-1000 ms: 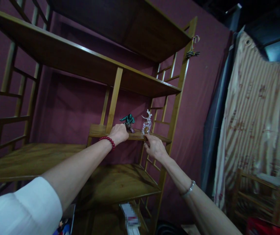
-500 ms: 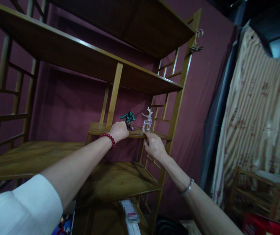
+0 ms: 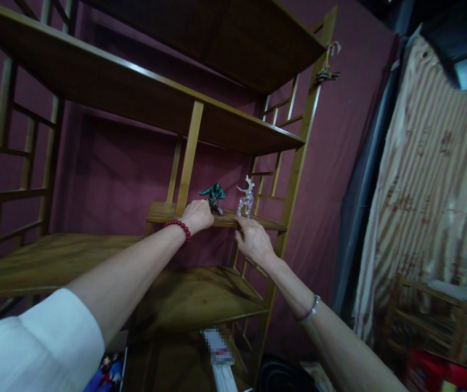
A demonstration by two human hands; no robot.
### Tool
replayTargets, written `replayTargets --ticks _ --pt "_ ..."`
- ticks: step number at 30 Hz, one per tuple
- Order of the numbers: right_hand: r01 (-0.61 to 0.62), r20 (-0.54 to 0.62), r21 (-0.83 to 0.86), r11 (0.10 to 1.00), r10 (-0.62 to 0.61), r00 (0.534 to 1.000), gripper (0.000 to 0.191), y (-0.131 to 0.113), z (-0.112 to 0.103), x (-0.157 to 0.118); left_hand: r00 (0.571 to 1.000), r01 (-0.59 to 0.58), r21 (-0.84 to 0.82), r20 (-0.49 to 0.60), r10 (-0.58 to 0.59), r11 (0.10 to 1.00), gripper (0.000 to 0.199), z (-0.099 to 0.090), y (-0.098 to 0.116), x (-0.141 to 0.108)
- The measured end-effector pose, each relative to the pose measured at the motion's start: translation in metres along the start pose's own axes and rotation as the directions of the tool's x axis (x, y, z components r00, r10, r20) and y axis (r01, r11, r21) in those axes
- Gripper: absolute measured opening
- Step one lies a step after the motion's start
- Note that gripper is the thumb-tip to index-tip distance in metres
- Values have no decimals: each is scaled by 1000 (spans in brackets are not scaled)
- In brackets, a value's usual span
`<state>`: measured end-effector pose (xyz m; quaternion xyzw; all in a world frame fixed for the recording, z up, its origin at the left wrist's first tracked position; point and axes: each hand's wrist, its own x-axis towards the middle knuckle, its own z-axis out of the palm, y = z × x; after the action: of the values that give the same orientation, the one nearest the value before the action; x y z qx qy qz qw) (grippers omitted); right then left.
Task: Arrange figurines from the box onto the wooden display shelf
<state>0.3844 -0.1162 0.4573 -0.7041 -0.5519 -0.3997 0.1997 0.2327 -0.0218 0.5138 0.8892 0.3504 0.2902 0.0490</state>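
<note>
right of the dark figurine point(image 3: 216, 199), the clear deer point(image 3: 245, 197) stands just beyond the right hand point(image 3: 253, 238); grip unclear.

white sleeve point(image 3: 45, 340) ending in a wide cuff, dark red beaded bracelet point(image 3: 180, 228), slim silvery bracelet point(image 3: 312, 309), bare fingers

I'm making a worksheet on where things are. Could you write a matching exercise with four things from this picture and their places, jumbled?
1. Green figurine
2. Clear deer figurine
3. Red bead bracelet
4. Striped curtain

A. Worn on the left arm
B. Standing nearest the right hand
C. Hanging at the picture's right side
D. Right beside the left hand

Pairs: 1-D, 2-B, 3-A, 4-C
</note>
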Motion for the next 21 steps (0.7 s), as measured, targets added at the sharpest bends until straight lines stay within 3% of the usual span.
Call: replayTargets --ticks 7,14,21 --pt "24 -1 35 999 -24 1000 38 -7 -5 -1 999 -30 45 -27 31 999 33 1 0 -1" --pt "95 -6 120 988 -95 995 44 -17 -10 0 972 -181 248 -105 212 952 29 8 0 -12" --pt "135 11 165 977 -139 990 47 -28 -12 5 905 -403 327 8 424 855 37 2 -1 -29"
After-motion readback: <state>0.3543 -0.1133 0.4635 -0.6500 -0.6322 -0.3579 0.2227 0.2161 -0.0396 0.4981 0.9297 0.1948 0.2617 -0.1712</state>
